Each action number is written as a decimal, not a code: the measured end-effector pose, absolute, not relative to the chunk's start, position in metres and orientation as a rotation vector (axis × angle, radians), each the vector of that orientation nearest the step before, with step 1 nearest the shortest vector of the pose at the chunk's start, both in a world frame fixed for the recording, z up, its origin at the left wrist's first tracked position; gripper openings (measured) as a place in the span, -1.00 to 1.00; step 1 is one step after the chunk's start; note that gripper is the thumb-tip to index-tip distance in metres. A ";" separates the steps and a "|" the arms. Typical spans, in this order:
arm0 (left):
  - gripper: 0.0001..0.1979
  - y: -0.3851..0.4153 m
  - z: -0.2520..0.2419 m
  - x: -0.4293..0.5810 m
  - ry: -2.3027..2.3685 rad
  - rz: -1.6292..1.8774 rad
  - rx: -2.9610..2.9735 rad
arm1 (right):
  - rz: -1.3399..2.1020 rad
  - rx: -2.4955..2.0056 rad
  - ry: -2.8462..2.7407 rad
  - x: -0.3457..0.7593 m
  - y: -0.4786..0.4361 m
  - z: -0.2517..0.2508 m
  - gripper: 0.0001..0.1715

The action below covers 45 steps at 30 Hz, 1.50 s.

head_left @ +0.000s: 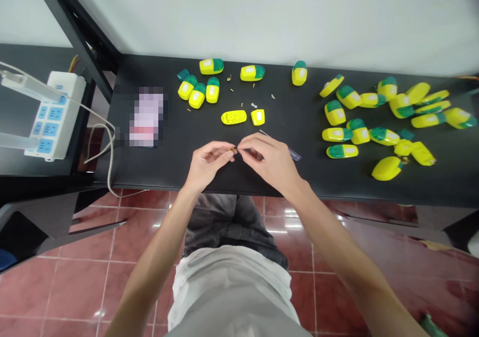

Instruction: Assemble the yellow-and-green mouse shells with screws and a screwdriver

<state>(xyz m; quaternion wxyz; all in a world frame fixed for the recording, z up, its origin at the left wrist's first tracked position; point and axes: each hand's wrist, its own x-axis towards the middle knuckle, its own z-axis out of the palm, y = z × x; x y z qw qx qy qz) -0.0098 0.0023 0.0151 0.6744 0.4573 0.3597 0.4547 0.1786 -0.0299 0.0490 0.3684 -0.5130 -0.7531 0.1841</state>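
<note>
My left hand (pixel 209 163) pinches a tiny brass-coloured part (pixel 234 151) between thumb and fingers, low over the front of the black table. The fingertips of my right hand (pixel 267 158) meet the same part from the other side and look pinched on it; its exact kind is too small to make out. Partly covered by my right hand lies a screwdriver (pixel 295 154) with a clear purplish handle, its thin shaft showing beyond the knuckles. Just behind my hands rest an opened yellow shell half (pixel 234 117), hollow side up, and a small yellow cover (pixel 258 117).
Several yellow-and-green plastic cases (pixel 197 96) stand at the back left; many more cases and loose shells (pixel 359 131) spread over the right. Tiny screws and metal bits (pixel 254 105) lie mid-table. Leftward are a blurred-out pinkish object (pixel 145 117), a white cable (pixel 111 152) and a power strip (pixel 56 115).
</note>
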 end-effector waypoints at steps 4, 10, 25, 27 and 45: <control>-0.69 0.002 0.014 -0.010 0.819 1.013 1.076 | 0.526 -1.274 -2.021 0.189 -0.029 0.055 -0.81; -0.74 0.003 0.012 -0.011 0.851 0.964 1.358 | 0.594 -1.227 -2.219 0.211 -0.024 0.057 -0.73; -0.88 0.015 0.012 -0.015 0.659 0.709 2.034 | 0.717 -1.088 -2.349 0.233 -0.024 0.026 -0.68; -0.88 0.016 0.011 -0.014 0.660 0.678 2.100 | 0.752 -1.075 -2.358 0.233 -0.022 0.024 -0.70; -0.95 0.016 0.016 -0.013 0.735 0.713 1.784 | 0.931 -0.948 -2.521 0.235 -0.002 0.039 -0.53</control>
